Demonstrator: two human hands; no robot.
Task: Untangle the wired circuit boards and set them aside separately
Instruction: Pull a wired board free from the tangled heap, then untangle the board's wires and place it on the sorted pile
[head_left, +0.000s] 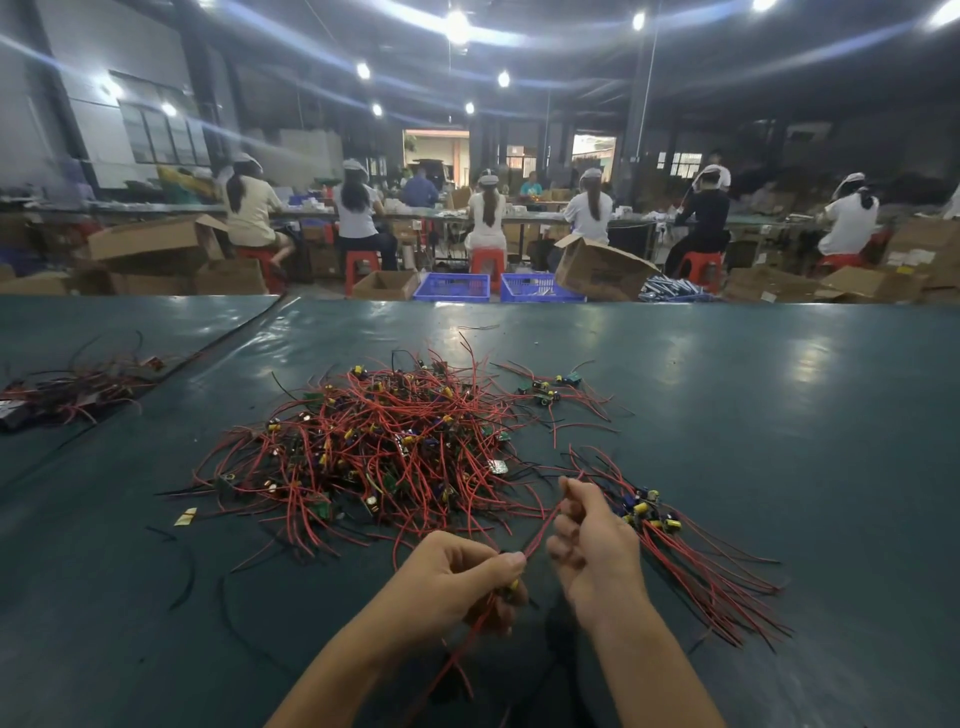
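By my judgement most of the work was left: the big tangled heap of red-wired small circuit boards (384, 447) lay mid-way across the dark green table (779, 389), with only a small straightened bundle of red-wired boards (675, 535) set aside just right of the hands. The left hand (457, 577) gripped one wired board, and the right hand (592, 535) pinched its red wire (540, 535)

Board (514, 584) mostly hidden in L hand (452, 577).

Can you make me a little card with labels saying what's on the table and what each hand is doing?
Table: green table, shiny
Middle: tangled pile of boards with red wires
Left hand: left hand grips one wired board
Right hand: right hand pinches a red wire
Right side: sorted bundle, wires lying side by side
Far left: smaller heap
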